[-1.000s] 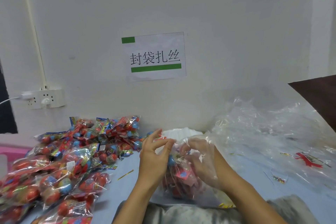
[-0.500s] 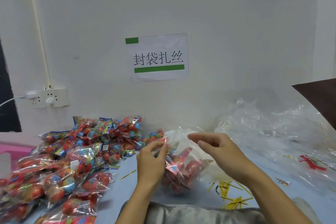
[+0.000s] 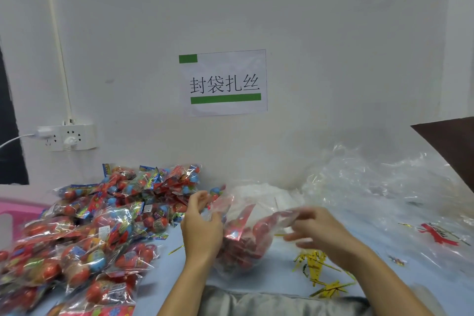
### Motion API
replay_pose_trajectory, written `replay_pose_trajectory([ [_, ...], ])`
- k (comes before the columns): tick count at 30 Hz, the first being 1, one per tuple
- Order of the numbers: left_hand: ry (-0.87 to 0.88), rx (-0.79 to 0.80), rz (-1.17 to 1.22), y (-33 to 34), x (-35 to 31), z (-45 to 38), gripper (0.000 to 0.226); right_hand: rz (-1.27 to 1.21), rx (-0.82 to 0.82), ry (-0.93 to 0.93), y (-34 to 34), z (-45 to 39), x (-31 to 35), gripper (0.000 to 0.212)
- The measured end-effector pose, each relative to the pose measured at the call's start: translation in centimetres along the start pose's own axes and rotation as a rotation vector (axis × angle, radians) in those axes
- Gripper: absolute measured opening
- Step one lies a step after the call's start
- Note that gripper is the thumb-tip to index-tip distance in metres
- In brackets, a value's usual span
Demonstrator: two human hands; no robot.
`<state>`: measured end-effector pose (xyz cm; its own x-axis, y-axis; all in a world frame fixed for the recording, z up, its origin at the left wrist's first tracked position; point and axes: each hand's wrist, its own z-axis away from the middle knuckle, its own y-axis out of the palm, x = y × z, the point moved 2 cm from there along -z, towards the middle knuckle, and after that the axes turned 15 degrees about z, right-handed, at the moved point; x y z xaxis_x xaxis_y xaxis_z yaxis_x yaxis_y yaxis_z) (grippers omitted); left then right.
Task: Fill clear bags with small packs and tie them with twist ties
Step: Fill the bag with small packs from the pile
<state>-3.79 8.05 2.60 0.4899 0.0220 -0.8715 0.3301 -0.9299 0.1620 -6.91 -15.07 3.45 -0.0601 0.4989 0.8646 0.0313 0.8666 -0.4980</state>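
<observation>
A clear bag [image 3: 246,241] stuffed with red small packs lies on the blue table [image 3: 282,277] between my hands. My left hand [image 3: 202,226] grips the bag's left side near its mouth, fingers curled. My right hand [image 3: 320,231] is blurred; it pinches the bag's drawn-out neck, which stretches to the right. A heap of gold twist ties [image 3: 316,265] lies just below my right wrist. One loose twist tie [image 3: 176,249] lies left of my left forearm.
Many filled bags of red and blue packs [image 3: 89,233] are heaped on the left. Crumpled empty clear bags [image 3: 372,187] cover the right. A white stack [image 3: 259,195] sits behind the bag. The wall with a paper sign [image 3: 225,82] and a socket [image 3: 69,136] stands close behind.
My right hand has pulled the bag's top down and to the right, stretching it into a neck. The left hand shifted its hold on the bag's left side. The twist tie heap has come into view.
</observation>
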Motion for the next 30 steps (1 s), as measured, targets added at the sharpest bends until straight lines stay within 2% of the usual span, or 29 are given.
replay_pose_trajectory([
  [2, 0.004, 0.115, 0.035, 0.5, -0.3, 0.2, 0.05, 0.029, 0.195, -0.096, 1.8, 0.5, 0.7, 0.032],
  [3, 0.01, 0.172, 0.023, 0.7, -0.4, 0.4, 0.047, 0.015, 0.197, -0.133, 2.6, 0.6, 1.0, 0.041],
  [4, 0.025, 0.22, -0.004, 1.0, -0.3, 0.6, 0.04, 0.014, 0.134, -0.155, 3.2, 0.4, 1.2, 0.045],
  [5, 0.03, 0.255, -0.052, 1.2, -0.3, 0.8, 0.034, 0.027, 0.034, -0.168, 3.7, 0.1, 1.2, 0.04],
  [7, 0.063, 0.296, -0.153, 1.6, -0.3, 0.9, 0.025, 0.044, -0.14, -0.168, 4.1, -0.4, 1.0, 0.02],
  [9, 0.115, 0.32, -0.225, 2.0, -0.4, 1.1, 0.014, 0.039, -0.257, -0.163, 3.9, -0.7, 0.8, 0.009],
  [12, 0.176, 0.289, -0.209, 2.6, -1.0, 1.6, 0.005, 0.057, -0.337, -0.172, 2.7, -0.9, 0.8, 0.022],
  [13, 0.182, 0.255, -0.175, 2.7, -1.2, 1.7, 0.01, 0.032, -0.338, -0.158, 2.2, -0.9, 0.7, 0.024],
  [16, 0.164, 0.055, -0.023, 2.2, -1.6, 1.3, 0.022, -0.073, -0.375, -0.105, 0.4, -0.8, 0.2, 0.018],
  [19, 0.199, -0.082, 0.144, 1.2, -2.4, 0.6, 0.015, -0.096, -0.55, -0.174, -0.8, -0.7, 0.5, 0.014],
  [22, 0.209, -0.067, 0.193, 1.1, -2.5, 0.4, 0.014, -0.057, -0.619, -0.285, -0.6, -0.5, 1.3, 0.012],
  [26, 0.106, 0.009, 0.142, 1.6, -1.5, 0.9, 0.018, -0.028, -0.547, -0.223, 0.1, -0.7, 0.4, 0.016],
  [30, 0.257, 0.001, 0.188, 1.3, -3.1, 0.8, 0.019, -0.138, -0.72, -0.344, -0.8, -0.4, 1.5, 0.016],
])
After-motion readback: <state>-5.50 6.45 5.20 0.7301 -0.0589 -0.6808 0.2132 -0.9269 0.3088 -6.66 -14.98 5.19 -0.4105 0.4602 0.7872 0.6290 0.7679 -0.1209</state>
